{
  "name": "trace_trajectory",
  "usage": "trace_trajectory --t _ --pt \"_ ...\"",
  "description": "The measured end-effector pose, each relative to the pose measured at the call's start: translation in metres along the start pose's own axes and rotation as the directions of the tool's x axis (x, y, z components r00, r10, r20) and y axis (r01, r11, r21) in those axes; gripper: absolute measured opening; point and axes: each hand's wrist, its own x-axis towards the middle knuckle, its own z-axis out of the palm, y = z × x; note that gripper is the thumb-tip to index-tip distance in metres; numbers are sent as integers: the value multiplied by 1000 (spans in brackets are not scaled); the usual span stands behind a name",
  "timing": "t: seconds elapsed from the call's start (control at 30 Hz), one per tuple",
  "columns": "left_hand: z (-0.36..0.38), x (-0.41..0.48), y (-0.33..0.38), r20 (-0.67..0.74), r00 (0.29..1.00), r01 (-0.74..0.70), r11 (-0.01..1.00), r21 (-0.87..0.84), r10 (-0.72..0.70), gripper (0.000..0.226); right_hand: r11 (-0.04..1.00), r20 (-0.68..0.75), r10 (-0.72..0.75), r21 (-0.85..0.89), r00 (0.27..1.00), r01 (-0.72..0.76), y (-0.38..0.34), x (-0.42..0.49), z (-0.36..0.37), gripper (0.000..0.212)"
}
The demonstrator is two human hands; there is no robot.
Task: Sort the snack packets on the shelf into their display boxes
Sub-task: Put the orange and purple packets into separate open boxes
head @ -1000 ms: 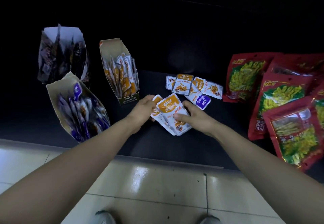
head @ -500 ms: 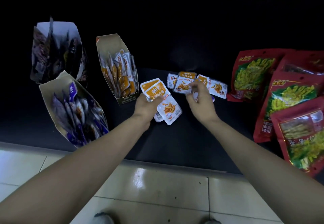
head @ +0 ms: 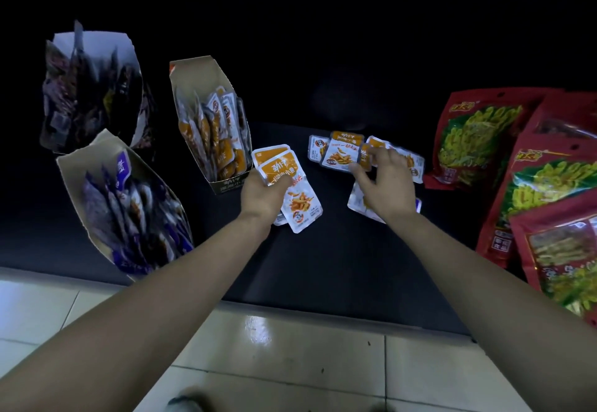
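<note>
My left hand [head: 263, 193] grips a small stack of orange snack packets [head: 302, 205] just right of the orange display box [head: 211, 121], which holds several upright orange packets. My right hand [head: 386, 185] hovers over the loose pile of orange packets [head: 340, 153] on the dark shelf [head: 323, 256], its fingers curled and touching one packet at the pile's near edge. More packets lie partly hidden under that hand. A purple display box [head: 129, 211] with purple packets stands at the front left.
A third box [head: 90, 88] with dark packets stands at the back left. Large red bags [head: 478, 140] are stacked on the right side of the shelf. White floor tiles [head: 290, 363] lie below the shelf's front edge.
My left hand lifted the orange stack off the shelf and carried it left toward the orange box. My right hand let go of the stack and reached back to the loose pile.
</note>
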Motion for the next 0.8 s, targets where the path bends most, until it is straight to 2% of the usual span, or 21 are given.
trace_trajectory --t 0.1,0.2,0.33,0.4,0.47,0.57,0.63,0.73,0.8 --pt "-2 -1 -2 30 1000 -4 999 36 3 23 994 80 73 -88 994 -65 -23 17 17 68" --pt "-5 -2 -5 52 999 -11 998 68 8 24 982 134 79 -184 988 -54 -32 25 30 67" --pt "-11 -2 -9 40 999 8 998 65 -11 23 991 200 43 -132 979 -17 -37 28 29 70" --pt "-14 -2 -11 39 999 20 998 63 -22 23 995 243 60 -90 968 -39 -39 28 25 82" --pt "-16 -4 -10 37 999 30 998 64 -33 24 992 320 83 -117 944 -47 -41 30 21 94" --pt "-18 -6 -9 37 999 29 997 73 -32 19 971 387 92 -237 917 2 -45 30 12 78" --pt "-20 -8 -7 49 999 21 997 71 -24 12 966 408 110 -259 906 -1 -47 27 10 76" --pt "-21 -12 -5 69 998 8 997 77 -13 12 980 400 94 -197 912 -14 -51 20 12 74" --pt "-22 -15 -4 85 996 10 996 86 -17 14 991 371 60 -132 927 -11 -52 16 11 61"
